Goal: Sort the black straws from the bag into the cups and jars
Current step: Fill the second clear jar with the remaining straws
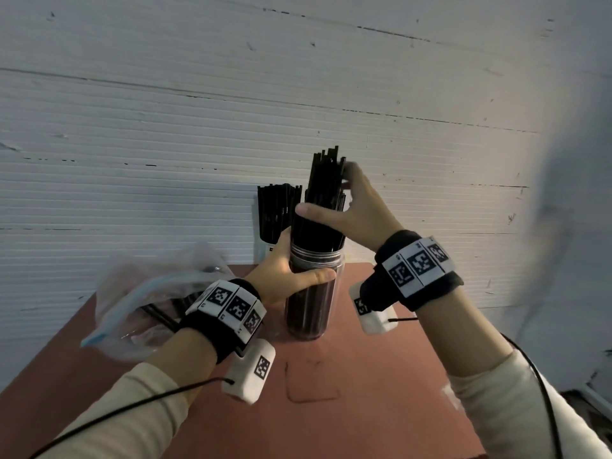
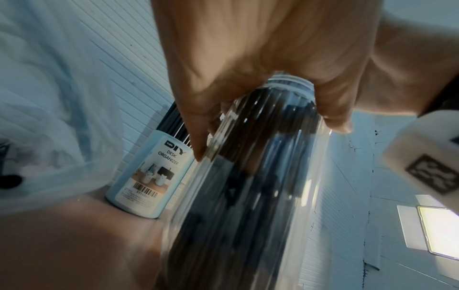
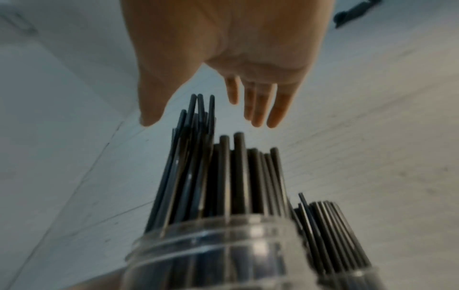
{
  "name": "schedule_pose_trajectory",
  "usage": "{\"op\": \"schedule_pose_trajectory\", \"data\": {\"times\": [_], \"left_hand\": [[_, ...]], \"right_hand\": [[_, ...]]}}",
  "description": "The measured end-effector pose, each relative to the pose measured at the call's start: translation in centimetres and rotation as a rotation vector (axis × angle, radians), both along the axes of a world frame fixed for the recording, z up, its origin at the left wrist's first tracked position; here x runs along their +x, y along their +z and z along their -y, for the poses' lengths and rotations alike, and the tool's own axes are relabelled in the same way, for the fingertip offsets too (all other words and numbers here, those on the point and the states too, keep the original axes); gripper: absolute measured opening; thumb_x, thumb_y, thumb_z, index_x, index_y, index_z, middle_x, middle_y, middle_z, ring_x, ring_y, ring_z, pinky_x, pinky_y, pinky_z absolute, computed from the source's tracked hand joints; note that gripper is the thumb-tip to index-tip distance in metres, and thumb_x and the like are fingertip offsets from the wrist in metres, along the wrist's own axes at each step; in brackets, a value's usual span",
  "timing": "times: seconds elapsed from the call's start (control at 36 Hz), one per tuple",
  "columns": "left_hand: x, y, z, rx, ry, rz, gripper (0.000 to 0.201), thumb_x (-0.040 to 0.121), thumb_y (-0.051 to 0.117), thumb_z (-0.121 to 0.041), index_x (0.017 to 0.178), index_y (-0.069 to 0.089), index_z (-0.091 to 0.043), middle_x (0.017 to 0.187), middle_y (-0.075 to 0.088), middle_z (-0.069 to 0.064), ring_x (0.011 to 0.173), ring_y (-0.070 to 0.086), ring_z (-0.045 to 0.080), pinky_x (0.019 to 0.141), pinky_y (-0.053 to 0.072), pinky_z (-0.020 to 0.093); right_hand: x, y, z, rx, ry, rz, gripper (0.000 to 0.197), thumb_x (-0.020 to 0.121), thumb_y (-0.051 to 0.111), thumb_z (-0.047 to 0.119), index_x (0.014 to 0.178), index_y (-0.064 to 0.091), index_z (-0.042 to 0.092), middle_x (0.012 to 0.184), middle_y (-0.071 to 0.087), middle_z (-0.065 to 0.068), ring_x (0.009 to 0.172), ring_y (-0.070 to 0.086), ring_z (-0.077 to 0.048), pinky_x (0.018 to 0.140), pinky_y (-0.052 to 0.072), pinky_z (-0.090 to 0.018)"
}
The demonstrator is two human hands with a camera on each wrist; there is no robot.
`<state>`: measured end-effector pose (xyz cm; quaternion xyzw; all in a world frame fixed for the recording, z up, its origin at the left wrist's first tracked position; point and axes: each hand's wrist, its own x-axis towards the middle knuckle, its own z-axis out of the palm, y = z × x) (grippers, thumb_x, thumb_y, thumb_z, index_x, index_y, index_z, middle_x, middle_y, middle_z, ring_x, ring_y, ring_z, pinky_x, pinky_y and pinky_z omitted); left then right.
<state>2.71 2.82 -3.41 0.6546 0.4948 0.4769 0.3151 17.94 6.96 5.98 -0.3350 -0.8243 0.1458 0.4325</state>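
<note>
Straws [image 1: 319, 207], thin, matte black, uneven heights, packed upright in clear jar [image 1: 313, 299] at table [image 1: 381, 376] centre. Left hand [image 1: 284, 273] wraps jar's neck. Right hand [image 1: 354, 207], fingers straight and spread, touches straw tops. Labelled cup [image 2: 149, 176] of straws at jar's 11 o'clock; plastic bag [image 1: 149, 303] at 9 o'clock.

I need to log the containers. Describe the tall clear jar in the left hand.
The tall clear plastic jar is a lidless cylinder with a threaded neck, standing upright on the reddish-brown table. It is packed with black straws that stick out above its rim. The left hand grips it just below the neck.
</note>
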Motion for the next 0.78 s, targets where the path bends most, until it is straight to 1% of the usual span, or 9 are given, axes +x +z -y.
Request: {"op": "schedule_pose_trajectory", "data": {"times": [0.08,0.17,0.28,0.42,0.47,0.56,0.64,0.69,0.78], "left_hand": [[0.1,0.1,0.2,0.016,0.012,-0.017,0.094,0.077,0.08,-0.03,0.147,0.019,-0.026,0.124,0.05,-0.023,0.113,0.048,-0.012,0.099,0.039,0.018],[0.1,0.2,0.3,0.02,0.016,-0.03,0.095,0.078,0.079,-0.032,0.148,0.016,-0.027,0.124,0.048,-0.023,0.108,0.046,-0.017,0.087,0.036,0.005],[0.2,0.0,0.3,0.034,0.034,-0.022,0.093,0.078,0.079,-0.032,0.148,0.018,-0.029,0.121,0.049,-0.028,0.107,0.047,-0.02,0.083,0.037,0.0],[0.1,0.1,0.3,0.01,0.045,-0.029,0.091,0.075,0.08,-0.037,0.145,0.021,-0.032,0.117,0.051,-0.03,0.105,0.048,-0.021,0.086,0.037,0.006],[0.1,0.1,0.3,0.004,0.045,-0.031,0.091,0.075,0.08,-0.039,0.144,0.022,-0.032,0.119,0.053,-0.027,0.108,0.048,-0.018,0.094,0.038,0.012],[0.1,0.1,0.3,-0.006,0.045,-0.031,0.093,0.075,0.08,-0.04,0.146,0.021,-0.03,0.123,0.054,-0.023,0.112,0.048,-0.014,0.099,0.037,0.019],[0.2,0.2,0.4,-0.009,0.051,-0.041,0.093,0.075,0.08,-0.038,0.147,0.021,-0.029,0.119,0.053,-0.025,0.109,0.048,-0.015,0.097,0.037,0.018],[0.2,0.3,0.4,-0.016,0.058,-0.042,0.091,0.076,0.079,-0.039,0.146,0.022,-0.03,0.119,0.055,-0.024,0.108,0.049,-0.014,0.096,0.039,0.019],[0.3,0.2,0.5,-0.03,0.065,-0.041,0.087,0.075,0.079,-0.042,0.142,0.026,-0.031,0.121,0.058,-0.02,0.107,0.052,-0.013,0.095,0.042,0.018]], "right_hand": [[0.3,0.8,0.6,0.07,-0.009,-0.159,0.095,0.069,0.076,0.056,0.144,0.029,0.022,0.144,0.038,0.003,0.126,0.043,-0.011,0.098,0.039,-0.025],[0.2,1.4,0.8,0.252,0.039,-0.096,0.085,0.084,0.069,0.042,0.15,0.022,0.016,0.153,0.028,-0.001,0.138,0.034,-0.014,0.11,0.033,-0.027],[0.1,0.4,0.9,0.353,0.075,0.144,0.05,0.097,0.053,0.028,0.142,0.042,0.011,0.145,0.045,-0.003,0.131,0.043,-0.013,0.108,0.03,-0.018],[0.4,-1.6,1.4,0.325,0.067,0.153,0.035,0.098,0.051,0.027,0.13,0.055,0.013,0.126,0.058,0.0,0.113,0.054,-0.01,0.096,0.039,-0.018],[0.4,-1.6,1.4,0.344,0.078,0.153,0.038,0.097,0.052,0.028,0.132,0.053,0.013,0.132,0.053,0.0,0.12,0.05,-0.01,0.102,0.037,-0.019],[0.2,-1.2,1.4,0.353,0.096,0.106,0.054,0.097,0.053,0.028,0.145,0.036,0.013,0.153,0.029,0.001,0.138,0.03,-0.006,0.109,0.022,-0.009],[-0.2,-0.9,1.7,0.369,0.115,0.172,0.056,0.099,0.047,0.028,0.15,0.028,0.014,0.158,0.021,0.002,0.144,0.021,-0.008,0.115,0.021,-0.019],[-0.5,-1.3,1.8,0.34,0.109,0.282,0.05,0.101,0.043,0.03,0.148,0.034,0.015,0.155,0.03,0.0,0.144,0.023,-0.01,0.117,0.022,-0.027],[-0.5,-2.4,1.7,0.296,0.088,0.341,0.046,0.101,0.043,0.032,0.144,0.04,0.017,0.149,0.041,-0.002,0.144,0.023,-0.01,0.113,0.024,-0.026]]}}
